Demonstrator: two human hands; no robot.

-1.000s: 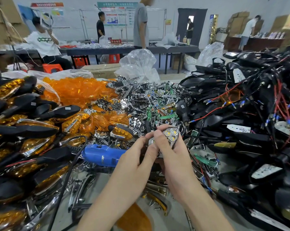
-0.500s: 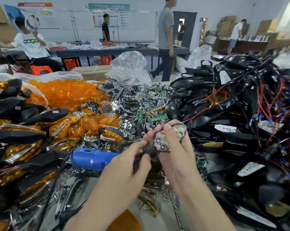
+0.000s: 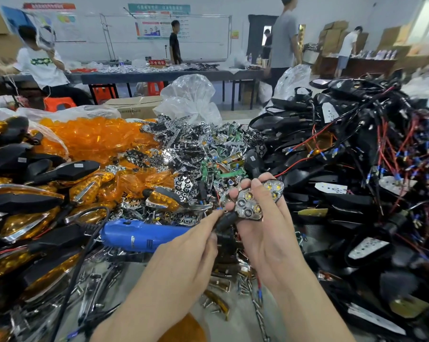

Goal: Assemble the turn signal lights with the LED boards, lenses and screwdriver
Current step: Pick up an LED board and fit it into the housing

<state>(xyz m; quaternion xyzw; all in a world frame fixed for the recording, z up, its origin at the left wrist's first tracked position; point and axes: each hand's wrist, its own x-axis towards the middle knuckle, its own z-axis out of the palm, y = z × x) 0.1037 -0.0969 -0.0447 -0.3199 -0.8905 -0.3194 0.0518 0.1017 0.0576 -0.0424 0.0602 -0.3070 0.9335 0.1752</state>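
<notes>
Head view is showing a person working between heaps of parts. Orange lenses [image 3: 92, 139] are lying heaped at the left, and a blue screwdriver [image 3: 139, 234] is lying on the worktop [image 3: 238, 309] just left of the hands, both within reach for later steps.

To my eye the step in hand is seating a chrome reflector [image 3: 251, 204], with its LEDs showing, into a turn signal body. Doing that well is going to mean pressing it flush all round, tucking the wires under instead of trapping them, and steadying the stalk so nothing twists before a lens goes on.

Moving right, the left hand [image 3: 184, 257] is pinching the black stalk [image 3: 224, 222] between index finger and thumb; its other fingers are hidden underneath. The right hand [image 3: 265, 233] is cradling the reflector, thumb pressing across its face, fingers curled behind with tips peeking over the top edge. The piece is hanging in the air just above the loose chrome parts [image 3: 191, 154]. Further right, black housings [image 3: 356, 169] trailing red wires are lying stacked high.
</notes>
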